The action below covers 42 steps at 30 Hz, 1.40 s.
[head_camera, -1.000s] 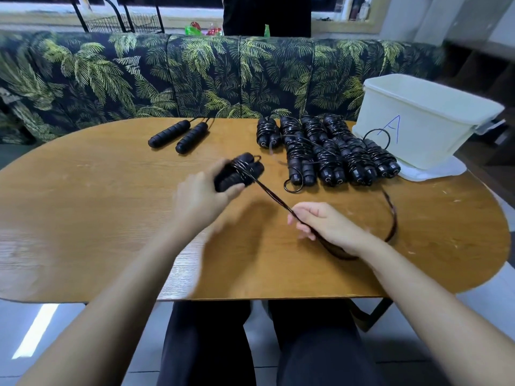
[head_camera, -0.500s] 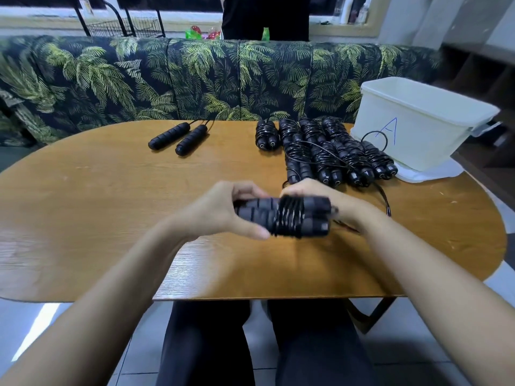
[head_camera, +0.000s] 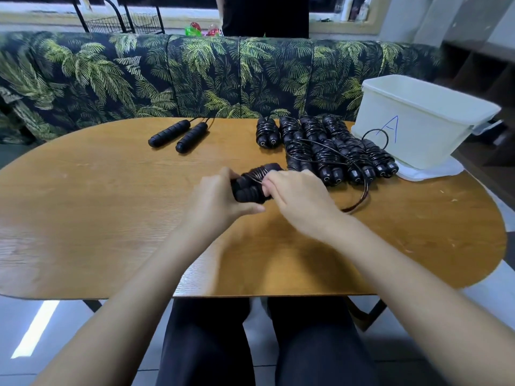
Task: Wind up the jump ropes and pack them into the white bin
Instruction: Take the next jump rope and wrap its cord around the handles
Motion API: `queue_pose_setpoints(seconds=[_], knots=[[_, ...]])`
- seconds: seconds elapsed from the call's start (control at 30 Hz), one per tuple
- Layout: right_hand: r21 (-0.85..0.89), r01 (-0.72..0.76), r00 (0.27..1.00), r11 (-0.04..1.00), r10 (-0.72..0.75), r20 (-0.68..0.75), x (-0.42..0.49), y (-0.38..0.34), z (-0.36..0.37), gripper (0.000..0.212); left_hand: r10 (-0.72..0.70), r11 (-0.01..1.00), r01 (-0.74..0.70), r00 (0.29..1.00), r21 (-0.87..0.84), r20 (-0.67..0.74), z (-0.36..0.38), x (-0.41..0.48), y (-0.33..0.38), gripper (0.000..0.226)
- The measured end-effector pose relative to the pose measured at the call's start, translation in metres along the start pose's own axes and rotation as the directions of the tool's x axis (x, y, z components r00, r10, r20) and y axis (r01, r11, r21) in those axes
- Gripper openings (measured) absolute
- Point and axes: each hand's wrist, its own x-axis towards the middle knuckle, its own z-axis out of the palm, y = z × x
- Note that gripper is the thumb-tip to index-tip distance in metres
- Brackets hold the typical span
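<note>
Over the desk (head_camera: 111, 218) our left hand (head_camera: 216, 197) grips the jump rope (head_camera: 250, 186) by its paired handles, and our right hand (head_camera: 299, 200), touching it, pinches its cord. The white bin (head_camera: 418, 140) stands far right.

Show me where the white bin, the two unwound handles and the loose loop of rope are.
white bin (head_camera: 423, 140), head view, front wall right of the blue A.
unwound handles (head_camera: 192, 137), head view, middle of the right-hand handle.
loose loop (head_camera: 365, 192), head view, outer bend of the cord.
</note>
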Motion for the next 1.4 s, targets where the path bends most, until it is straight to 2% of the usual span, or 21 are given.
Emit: queue_pose_setpoints(seconds=[0.07, 0.17, 0.23, 0.3, 0.4, 0.5, 0.63, 0.67, 0.77, 0.83, 0.93, 1.0, 1.03, 1.1, 1.13, 1.2, 1.23, 1.3, 1.33, 1.37, 1.4], knots=[[0.033, -0.024, 0.996, 0.999, 0.027, -0.088, -0.015, -0.007, 0.007, 0.046, -0.078, 0.959, 0.084, 0.996, -0.270, 0.035, 0.001, 0.003, -0.003, 0.078], [0.109, -0.037, 0.984, 0.993, 0.055, -0.170, -0.037, -0.008, 0.018, 0.037, -0.142, 0.795, 0.201, 0.979, -0.572, 0.147, 0.002, 0.001, -0.001, 0.065], [0.108, -0.016, 0.976, 0.994, 0.039, -0.213, -0.050, -0.006, 0.027, 0.034, -0.171, 0.712, 0.238, 0.971, -0.661, 0.165, 0.003, -0.002, 0.002, 0.049], [0.110, 0.007, 0.976, 0.994, 0.017, -0.216, -0.058, -0.007, 0.036, 0.034, -0.192, 0.665, 0.246, 0.969, -0.705, 0.158, 0.006, -0.004, 0.006, 0.048], [0.067, 0.072, 0.981, 0.995, -0.059, -0.184, -0.061, -0.007, 0.040, 0.030, -0.152, 0.687, 0.218, 0.976, -0.694, 0.156, 0.008, -0.007, 0.008, 0.056], [-0.025, 0.172, 0.977, 0.985, -0.174, -0.122, -0.056, 0.008, 0.026, 0.041, -0.109, 0.769, 0.173, 0.984, -0.615, 0.140, 0.003, -0.003, -0.001, 0.068], [0.017, 0.136, 0.940, 0.991, -0.123, -0.319, -0.036, 0.037, -0.013, 0.059, -0.009, 0.868, 0.079, 0.990, -0.491, 0.144, -0.007, 0.002, -0.012, 0.070], [0.008, 0.164, 0.948, 0.986, -0.155, -0.278, -0.029, 0.042, -0.021, 0.070, 0.037, 0.886, 0.039, 0.987, -0.462, 0.155, -0.009, 0.002, -0.011, 0.070], [0.082, 0.241, 0.967, 0.967, -0.246, 0.066, -0.014, 0.047, -0.031, 0.100, 0.148, 0.886, -0.048, 0.971, -0.461, 0.185, -0.010, 0.003, -0.006, 0.064], [0.111, 0.276, 0.942, 0.955, -0.291, 0.164, -0.009, 0.046, -0.029, 0.096, 0.192, 0.879, -0.080, 0.962, -0.470, 0.194, -0.011, 0.006, -0.003, 0.060], [0.094, 0.346, 0.929, 0.933, -0.355, 0.103, -0.007, 0.046, -0.020, 0.074, 0.224, 0.884, -0.118, 0.956, -0.452, 0.188, -0.011, 0.008, -0.004, 0.063], [0.065, 0.350, 0.936, 0.935, -0.351, 0.005, -0.007, 0.048, -0.015, 0.064, 0.237, 0.886, -0.167, 0.965, -0.433, 0.113, -0.009, 0.006, -0.001, 0.070], [0.065, 0.330, 0.944, 0.942, -0.327, -0.045, -0.007, 0.049, -0.014, 0.061, 0.233, 0.887, -0.203, 0.972, -0.414, 0.023, -0.007, 0.004, 0.001, 0.079], [0.115, 0.255, 0.963, 0.960, -0.241, -0.121, -0.008, 0.051, -0.011, 0.060, 0.193, 0.895, -0.256, 0.961, -0.365, -0.199, 0.002, -0.001, 0.005, 0.108], [0.145, 0.216, 0.969, 0.965, -0.194, -0.152, -0.007, 0.050, -0.011, 0.061, 0.128, 0.886, -0.223, 0.960, -0.406, -0.248, 0.009, -0.004, 0.008, 0.120], [0.191, 0.158, 0.973, 0.969, -0.119, -0.200, -0.005, 0.046, -0.013, 0.061, -0.063, 0.784, -0.019, 0.992, -0.621, -0.111, 0.025, -0.016, 0.017, 0.117], [0.215, 0.135, 0.972, 0.967, -0.087, -0.219, -0.003, 0.045, -0.015, 0.061, -0.094, 0.680, 0.079, 0.995, -0.729, 0.021, 0.031, -0.022, 0.022, 0.101], [0.289, 0.086, 0.971, 0.954, -0.015, -0.239, 0.001, 0.045, -0.020, 0.061, 0.013, 0.465, 0.216, 0.968, -0.858, 0.251, 0.046, -0.029, 0.021, 0.056], [0.348, 0.059, 0.971, 0.936, 0.028, -0.239, 0.002, 0.046, -0.022, 0.062, 0.092, 0.385, 0.234, 0.953, -0.893, 0.289, 0.050, -0.030, 0.019, 0.042], [0.420, 0.041, 0.970, 0.906, 0.064, -0.233, 0.001, 0.047, -0.025, 0.062, 0.180, 0.331, 0.217, 0.941, -0.918, 0.288, 0.053, -0.029, 0.014, 0.036], [0.498, 0.041, 0.973, 0.866, 0.079, -0.217, 0.000, 0.047, -0.027, 0.063, 0.248, 0.339, 0.205, 0.922, -0.918, 0.297, 0.051, -0.026, 0.010, 0.034]])
